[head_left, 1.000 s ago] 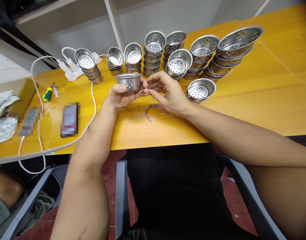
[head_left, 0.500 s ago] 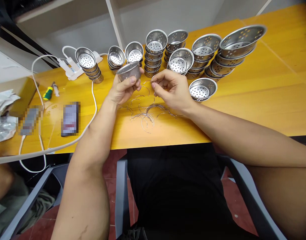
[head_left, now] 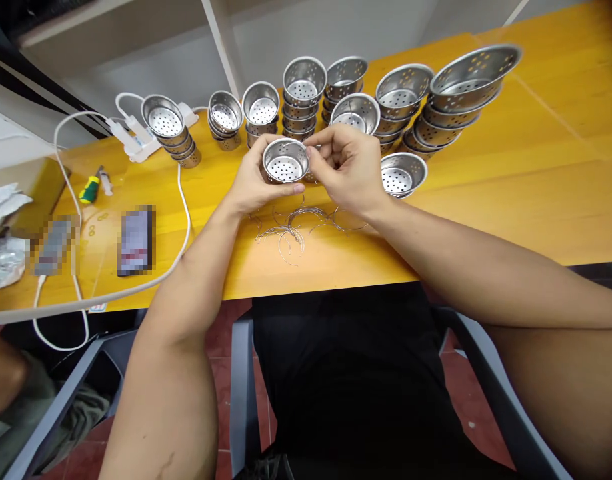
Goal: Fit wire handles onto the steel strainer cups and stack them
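A perforated metal cup [head_left: 286,161] is held by my left hand [head_left: 259,180], fingers wrapped round its side, its open top facing me. My right hand [head_left: 349,163] is closed in a pinch at the cup's right rim; a thin wire seems to be between thumb and finger, mostly hidden. Below both hands, a loose pile of thin curved wires [head_left: 291,233] lies on the yellow table [head_left: 326,267]. Just behind my right hand stands a cup [head_left: 355,113], and another low cup [head_left: 403,175] sits to its right.
Stacks of perforated cups [head_left: 303,83] line the table's back, the widest stack [head_left: 466,80] at the right. At left are a power strip [head_left: 139,143], white cable [head_left: 186,200], screwdriver [head_left: 90,190], two blurred phone-like objects [head_left: 136,241] and plastic bags [head_left: 6,233]. Another person's arm shows at lower left.
My left hand has turned the cup so its inside faces me and moved it right. My right hand has come up to its rim. The view has shifted slightly.
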### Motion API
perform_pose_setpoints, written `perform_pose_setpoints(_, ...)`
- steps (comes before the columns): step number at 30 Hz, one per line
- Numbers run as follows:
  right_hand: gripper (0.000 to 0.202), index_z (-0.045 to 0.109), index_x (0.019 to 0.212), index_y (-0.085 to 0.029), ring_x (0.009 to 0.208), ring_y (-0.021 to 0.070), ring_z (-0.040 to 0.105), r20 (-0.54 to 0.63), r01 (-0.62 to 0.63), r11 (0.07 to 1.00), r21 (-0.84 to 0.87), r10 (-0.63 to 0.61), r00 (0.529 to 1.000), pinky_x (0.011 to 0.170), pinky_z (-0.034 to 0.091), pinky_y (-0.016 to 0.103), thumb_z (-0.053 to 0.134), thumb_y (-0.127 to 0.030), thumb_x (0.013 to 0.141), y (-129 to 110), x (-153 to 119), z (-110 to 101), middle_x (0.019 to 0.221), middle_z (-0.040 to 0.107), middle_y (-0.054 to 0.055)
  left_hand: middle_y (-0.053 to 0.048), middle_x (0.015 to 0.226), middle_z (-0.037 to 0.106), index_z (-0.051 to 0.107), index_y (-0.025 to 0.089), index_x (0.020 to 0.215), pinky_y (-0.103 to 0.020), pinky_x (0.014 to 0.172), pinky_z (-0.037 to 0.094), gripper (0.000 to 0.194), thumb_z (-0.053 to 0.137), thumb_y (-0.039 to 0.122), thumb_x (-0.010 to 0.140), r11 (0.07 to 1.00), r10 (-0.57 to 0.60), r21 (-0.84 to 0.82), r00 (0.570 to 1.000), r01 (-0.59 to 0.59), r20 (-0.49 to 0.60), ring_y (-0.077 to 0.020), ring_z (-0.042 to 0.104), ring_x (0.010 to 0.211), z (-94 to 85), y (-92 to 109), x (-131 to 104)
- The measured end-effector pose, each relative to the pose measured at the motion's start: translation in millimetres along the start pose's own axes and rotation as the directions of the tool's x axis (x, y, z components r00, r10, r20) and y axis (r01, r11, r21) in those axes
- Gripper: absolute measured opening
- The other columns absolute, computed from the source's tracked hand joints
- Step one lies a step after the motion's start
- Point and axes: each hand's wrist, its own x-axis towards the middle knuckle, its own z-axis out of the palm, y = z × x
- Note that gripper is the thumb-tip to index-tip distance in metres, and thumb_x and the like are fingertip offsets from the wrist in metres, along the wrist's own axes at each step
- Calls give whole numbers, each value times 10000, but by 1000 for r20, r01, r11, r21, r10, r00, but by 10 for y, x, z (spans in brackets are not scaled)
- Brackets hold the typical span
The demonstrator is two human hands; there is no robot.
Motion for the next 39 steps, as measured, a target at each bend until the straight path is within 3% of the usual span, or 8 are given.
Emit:
perform_pose_setpoints(7, 448, 805, 1130, -276, 941, 289, 766, -8, -26, 999, -48, 26, 1000, 870, 759, 452, 1000, -669, 1038, -69, 17, -26, 826, 590, 24, -65, 1369, 801, 798, 268, 1230, -533, 1463, 520, 903, 1279, 451, 488, 999, 37, 12, 999, -37, -1, -443, 642, 1689, 73, 41, -44)
perform_pose_setpoints(14, 521, 816, 1098, -300, 982, 314, 760, 20, -35, 998, -54, 36, 999, 899, 781, 475, 1029, -761, 979, -45, 31, -50, 830, 638, 48, -88, 1389, 775, 772, 261, 1268, -510, 1439, 525, 878, 1250, 433, 551, 998, 36, 52, 999, -37, 12, -441, 670, 1637, 87, 36, -52)
perform_pose_setpoints(18, 567, 827, 1123, -282, 884, 282, 732, 3, 50, 991, -125, -50, 999, 876, 752, 471, 942, -829, 1034, 53, 60, -53, 802, 616, 32, -78, 1442, 752, 713, 285, 1407, -527, 1424, 554, 958, 1205, 677, 686, 972, 158, 158, 981, -174, 108, -398, 729, 1560, -32, -200, 43)
perform_pose_setpoints(22, 607, 826, 1143, -276, 727, 241, 645, -4, 148, 963, -224, -153, 988, 815, 735, 488, 828, -881, 1097, 145, 89, -41, 766, 591, 10, -66, 1534, 716, 552, 342, 1566, -563, 1355, 622, 1181, 1111, 929, 708, 861, 331, 287, 891, -420, 311, -357, 782, 1493, -261, -628, 276)
perform_pose_setpoints(25, 593, 840, 1164, -275, 691, 234, 624, -10, 177, 953, -246, -185, 983, 789, 726, 494, 790, -865, 1133, 178, 94, -32, 766, 587, 10, -77, 1551, 708, 489, 357, 1624, -567, 1321, 658, 1197, 1029, 996, 767, 793, 381, 354, 857, -496, 346, -355, 804, 1478, -357, -830, 389)
perform_pose_setpoints(35, 483, 833, 1208, -287, 755, 253, 691, -14, 194, 959, -206, -201, 979, 846, 755, 511, 814, -768, 1163, 290, 97, -10, 781, 580, 6, -71, 1464, 704, 521, 345, 1615, -592, 1294, 657, 1202, 1045, 988, 744, 732, 444, 416, 841, -540, 310, -342, 810, 1399, -350, -860, 397)
perform_pose_setpoints(39, 539, 811, 1223, -295, 785, 252, 703, -3, 190, 971, -144, -192, 981, 826, 752, 485, 776, -829, 1161, 242, 88, 34, 823, 603, 14, -59, 1388, 714, 573, 337, 1558, -603, 1282, 644, 1156, 1064, 978, 731, 732, 452, 432, 850, -527, 270, -344, 804, 1344, -298, -824, 375)
